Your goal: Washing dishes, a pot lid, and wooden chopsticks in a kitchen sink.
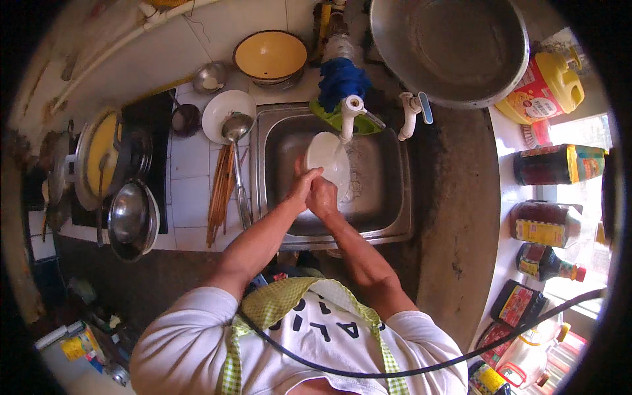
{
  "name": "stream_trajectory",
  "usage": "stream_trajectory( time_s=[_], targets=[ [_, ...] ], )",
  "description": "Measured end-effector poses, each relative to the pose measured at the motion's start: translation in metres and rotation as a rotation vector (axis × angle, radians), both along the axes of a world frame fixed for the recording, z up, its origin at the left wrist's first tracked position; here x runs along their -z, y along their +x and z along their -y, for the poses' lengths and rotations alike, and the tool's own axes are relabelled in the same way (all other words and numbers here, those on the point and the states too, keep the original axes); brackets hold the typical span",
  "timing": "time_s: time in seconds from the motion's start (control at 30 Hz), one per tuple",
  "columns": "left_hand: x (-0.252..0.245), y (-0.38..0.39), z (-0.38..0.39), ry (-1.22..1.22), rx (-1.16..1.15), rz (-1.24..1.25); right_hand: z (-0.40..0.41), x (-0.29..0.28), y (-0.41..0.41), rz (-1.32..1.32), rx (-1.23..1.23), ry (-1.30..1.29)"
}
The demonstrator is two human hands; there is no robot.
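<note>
A white bowl [328, 157] is tilted under the white tap [349, 118], inside the stainless steel sink [380, 197]. Water runs from the spout onto the bowl. My left hand [303, 186] holds the bowl at its left and near side, with some fingers behind the wall. Against the near edge, touching my left hand, is my right hand [323, 196], wet and curled; its fingertips are hidden. A green basin or colander [363, 124] stands at the back of the sink, partly behind the tap. Blue cloth [341, 84] is wrapped around the pipe behind it.
Left of the sink lie chopsticks [220, 192] and a metal ladle [240, 168] resting on a white dish [217, 111]. A pot of yellow food [102, 148] sits on the stove. A large metal pan [449, 44] stands behind right; bottles [540, 224] line the windowsill. A black cable [375, 374] crosses my chest.
</note>
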State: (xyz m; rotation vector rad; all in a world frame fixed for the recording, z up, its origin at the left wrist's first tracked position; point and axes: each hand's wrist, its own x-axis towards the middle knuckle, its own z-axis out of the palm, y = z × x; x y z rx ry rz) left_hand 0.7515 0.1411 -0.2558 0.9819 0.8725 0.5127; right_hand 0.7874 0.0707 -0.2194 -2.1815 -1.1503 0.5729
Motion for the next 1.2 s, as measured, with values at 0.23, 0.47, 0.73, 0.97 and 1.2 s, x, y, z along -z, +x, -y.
stream_trajectory(
  time_s=[0.23,0.47,0.73,0.97,1.2],
  targets=[
    [-0.033,-0.022,-0.048,-0.611,0.316,-0.024,0.052,0.009,0.023,0.177,-0.362,0.542],
    [-0.042,-0.018,-0.046,-0.738,0.268,0.129,0.034,-0.004,0.018,0.034,-0.193,0.452],
    [-0.004,-0.015,-0.009,-0.446,0.054,0.029,0.015,-0.015,-0.004,-0.117,-0.091,0.182],
    [-0.022,-0.015,-0.012,-0.370,-0.152,0.164,0.031,-0.002,0.025,0.164,-0.298,0.354],
    [-0.050,-0.021,-0.023,-0.332,0.064,0.030,0.019,0.003,0.055,-0.157,-0.481,-0.020]
  ],
)
